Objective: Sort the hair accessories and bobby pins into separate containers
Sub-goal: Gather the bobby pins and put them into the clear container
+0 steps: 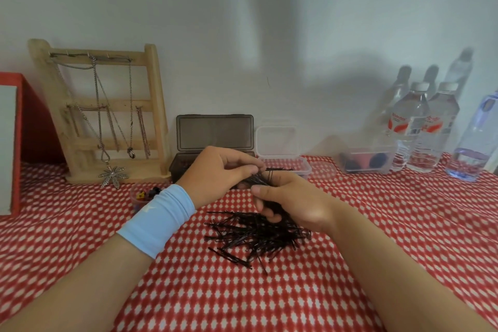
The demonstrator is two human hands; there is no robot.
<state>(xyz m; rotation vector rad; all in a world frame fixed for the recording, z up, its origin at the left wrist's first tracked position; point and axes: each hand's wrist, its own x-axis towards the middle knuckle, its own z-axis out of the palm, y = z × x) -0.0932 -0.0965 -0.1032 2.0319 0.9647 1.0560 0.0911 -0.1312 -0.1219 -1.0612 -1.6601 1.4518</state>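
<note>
A loose pile of black bobby pins (253,234) lies on the red patterned tablecloth (242,299). Above it my left hand (218,172) pinches a bunch of bobby pins (269,174) by one end. My right hand (291,199) curls round the same bunch from below, its fingers partly hiding the pile. Behind the hands a dark grey case (215,135) stands with its lid up. Right of it sits a clear box (280,148) with its lid raised. A clear tub (366,160) further right holds black and pink hair accessories. A small clear cup (144,195) with tiny coloured clips shows left of my left wrist.
A wooden jewellery stand (107,116) with chains leans at the back left, beside a red box (27,127). Several water bottles (423,127) crowd the back right. The wall (269,35) closes off the far edge.
</note>
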